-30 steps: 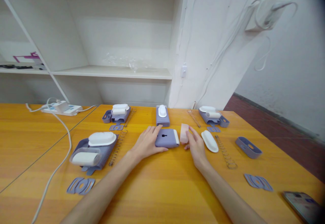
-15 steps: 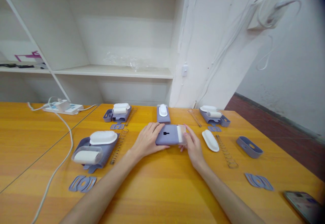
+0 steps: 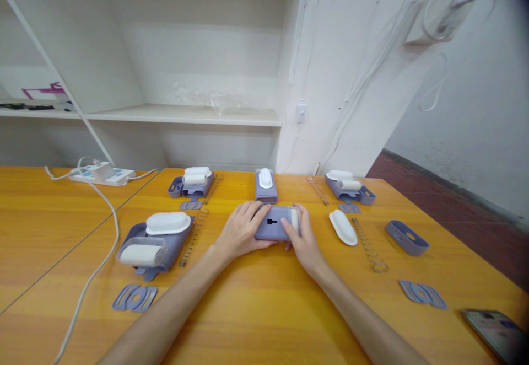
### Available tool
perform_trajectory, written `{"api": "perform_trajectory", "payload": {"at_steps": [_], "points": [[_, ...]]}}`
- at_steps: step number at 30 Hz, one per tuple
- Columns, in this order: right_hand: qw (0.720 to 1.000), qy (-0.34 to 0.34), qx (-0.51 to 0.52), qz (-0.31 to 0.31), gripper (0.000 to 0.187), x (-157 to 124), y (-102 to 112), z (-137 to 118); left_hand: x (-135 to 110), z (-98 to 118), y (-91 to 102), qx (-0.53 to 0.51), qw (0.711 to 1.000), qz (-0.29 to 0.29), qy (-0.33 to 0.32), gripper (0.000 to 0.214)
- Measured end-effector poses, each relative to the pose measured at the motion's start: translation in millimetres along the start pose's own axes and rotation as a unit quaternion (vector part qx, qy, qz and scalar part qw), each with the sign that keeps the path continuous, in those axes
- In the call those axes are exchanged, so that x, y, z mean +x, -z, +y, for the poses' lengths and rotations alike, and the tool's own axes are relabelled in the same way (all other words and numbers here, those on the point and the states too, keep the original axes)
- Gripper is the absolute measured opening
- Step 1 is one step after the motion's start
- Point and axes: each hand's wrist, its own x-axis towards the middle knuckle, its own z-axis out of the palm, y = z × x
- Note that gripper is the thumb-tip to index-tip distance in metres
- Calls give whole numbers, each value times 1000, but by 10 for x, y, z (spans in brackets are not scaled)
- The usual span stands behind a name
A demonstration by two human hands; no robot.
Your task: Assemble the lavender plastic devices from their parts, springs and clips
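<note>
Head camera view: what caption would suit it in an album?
Left hand and right hand clasp a lilac case on a wooden table, springs and spare parts lying around.

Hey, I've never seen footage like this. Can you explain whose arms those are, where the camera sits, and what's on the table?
There is no machine: these are a person's bare arms, filmed by one camera worn on their head, looking down. The left hand and right hand both grip a lavender rectangular plastic case resting on the orange wooden table. Around it lie loose parts: a white oval plastic lid, a metal coil spring, a lavender plastic tray, plus a white power strip.
</note>
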Motion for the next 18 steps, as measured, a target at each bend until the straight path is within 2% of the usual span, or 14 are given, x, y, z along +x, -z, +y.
{"api": "perform_trajectory", "payload": {"at_steps": [4, 8, 11, 15, 18], "points": [[998, 35, 33, -51, 51, 10, 16, -13, -8, -20, 21, -4, 1000, -2, -3, 72], [995, 53, -77, 15, 59, 95, 41, 67, 5, 68, 27, -9, 999, -28, 42, 71], [983, 53, -171, 27, 60, 149, 84, 141, -8, 168, 36, -5, 995, -60, 85, 73], [947, 52, -317, 7, 55, 153, 126, 133, -75, 226, 56, -8, 987, -108, 116, 70], [899, 92, -428, 31, 47, 157, 205, 41, -125, 193, 66, -27, 983, -130, 124, 67]]}}
